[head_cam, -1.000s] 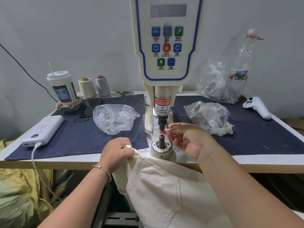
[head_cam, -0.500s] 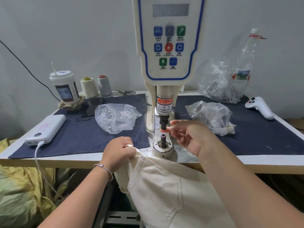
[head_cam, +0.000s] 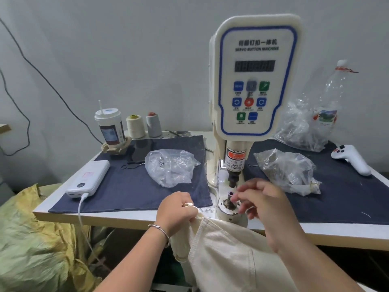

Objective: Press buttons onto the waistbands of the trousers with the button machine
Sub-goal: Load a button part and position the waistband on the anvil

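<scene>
Fingers of the right hand point(head_cam: 260, 199) have dropped from the punch to the lower die point(head_cam: 229, 200), mid-frame; whether they pinch a button is unclear. Left hand point(head_cam: 175, 209) still clenches the trousers point(head_cam: 227, 258) at the table point(head_cam: 126, 216) edge, waistband not yet loaded.

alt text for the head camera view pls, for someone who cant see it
A person's left hand grips cream trousers at the table edge while the right hand reaches its fingertips to the lower post of a servo button machine. Clear plastic bags lie on dark cloth beside it.
</scene>
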Motion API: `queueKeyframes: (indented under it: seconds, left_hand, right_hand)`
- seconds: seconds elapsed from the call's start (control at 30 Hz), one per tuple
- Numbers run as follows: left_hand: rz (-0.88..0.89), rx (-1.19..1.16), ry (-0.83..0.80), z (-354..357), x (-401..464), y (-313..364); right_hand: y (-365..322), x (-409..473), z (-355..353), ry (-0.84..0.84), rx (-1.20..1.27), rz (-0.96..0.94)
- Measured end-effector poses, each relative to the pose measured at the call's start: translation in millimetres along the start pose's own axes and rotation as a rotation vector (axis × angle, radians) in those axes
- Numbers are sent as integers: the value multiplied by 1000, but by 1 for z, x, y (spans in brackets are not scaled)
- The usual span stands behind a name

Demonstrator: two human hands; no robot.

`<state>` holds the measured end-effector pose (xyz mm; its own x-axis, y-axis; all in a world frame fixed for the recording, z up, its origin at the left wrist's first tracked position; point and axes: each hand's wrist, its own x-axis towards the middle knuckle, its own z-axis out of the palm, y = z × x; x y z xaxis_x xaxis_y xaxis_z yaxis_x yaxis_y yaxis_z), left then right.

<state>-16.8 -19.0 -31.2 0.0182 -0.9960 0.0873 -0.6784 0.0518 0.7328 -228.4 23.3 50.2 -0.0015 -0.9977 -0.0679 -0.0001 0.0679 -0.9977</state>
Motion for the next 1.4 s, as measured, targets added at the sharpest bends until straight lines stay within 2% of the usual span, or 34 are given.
queueKeyframes:
  seconds: [0.13,0.23,0.4,0.5,0.63,0.73,0.87,1.1,1.4]
  left_hand:
    - [23,69,-43,-4,2,1]
    - [7,125,-90,-9,2,4]
    - [-17,-42,-212,-20,7,1]
    - [6,-48,-197,-16,10,-4]
    - [72,-41,-152,-15,11,-9]
    - [130,-13,-127,-15,12,-9]
    - [122,1,-116,-13,14,-14]
    - [131,27,-113,-15,12,-11]
    - [140,45,-93,-14,13,-13]
  right_hand:
    - [-10,-2,60,-210,-329,-321]
    - [-9,41,106,-202,-717,-498]
    - [11,124,166,-188,-1254,-537]
    - [21,156,188,-225,-1424,-523]
    - [24,184,206,-184,-1515,-477]
    - [31,198,209,-111,-1441,-435]
    - [39,205,214,-61,-1393,-425]
    - [39,207,222,-96,-1347,-349]
    - [41,211,225,-59,-1305,-296]
